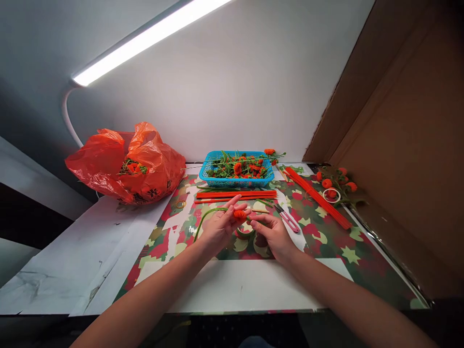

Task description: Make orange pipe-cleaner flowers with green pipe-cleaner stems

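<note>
Partly finger-hidden: orange flower (239,214) | left hand (218,227): grip holding it | right hand (274,237): grip unclear

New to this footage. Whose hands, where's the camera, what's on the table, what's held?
No machine here: a person works bare-handed, and the one picture comes from a camera on their head, looking forward and down. The left hand holds an orange fuzzy piece, with a green strand trailing left; the right hand has its fingertips at the piece's right end. Beyond lie orange strips, a pink-handled tool and a blue basket of orange flowers; a red bag sits left.
</note>
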Demonstrator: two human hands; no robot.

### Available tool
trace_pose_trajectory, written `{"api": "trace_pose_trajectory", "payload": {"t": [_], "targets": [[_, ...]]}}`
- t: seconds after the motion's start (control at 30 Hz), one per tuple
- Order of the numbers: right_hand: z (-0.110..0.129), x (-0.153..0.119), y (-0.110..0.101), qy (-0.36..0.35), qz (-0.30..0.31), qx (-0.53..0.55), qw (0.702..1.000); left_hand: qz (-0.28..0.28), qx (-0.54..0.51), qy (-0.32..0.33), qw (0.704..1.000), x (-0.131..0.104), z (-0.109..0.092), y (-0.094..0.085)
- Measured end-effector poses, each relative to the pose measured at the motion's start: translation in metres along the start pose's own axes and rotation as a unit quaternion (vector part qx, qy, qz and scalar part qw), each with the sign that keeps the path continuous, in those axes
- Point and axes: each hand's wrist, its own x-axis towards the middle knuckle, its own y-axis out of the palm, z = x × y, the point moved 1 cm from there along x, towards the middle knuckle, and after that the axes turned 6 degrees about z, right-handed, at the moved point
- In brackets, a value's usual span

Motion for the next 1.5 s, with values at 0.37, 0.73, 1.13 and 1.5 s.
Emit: {"api": "trace_pose_trajectory", "payload": {"t": [0.37,0.73,1.13,1.5], "targets": [[0.0005,0.0012,-0.0040,-0.040,-0.055,-0.041,0.997,-0.048,0.155,-0.024,0.986,-0.0056,0.0061,-0.0022],[0.0007,0.0011,-0.0027,-0.015,-0.045,-0.033,0.998,-0.053,0.154,-0.054,0.985,-0.0078,0.0063,0.0011],[0.0026,0.0012,-0.0027,-0.050,-0.063,-0.072,0.994,-0.103,0.236,0.044,0.965,-0.0055,0.0014,-0.0008],[0.0033,0.0012,-0.0064,-0.120,-0.050,-0.136,0.982,-0.009,0.170,-0.018,0.985,-0.0046,0.0035,0.0020]]}}
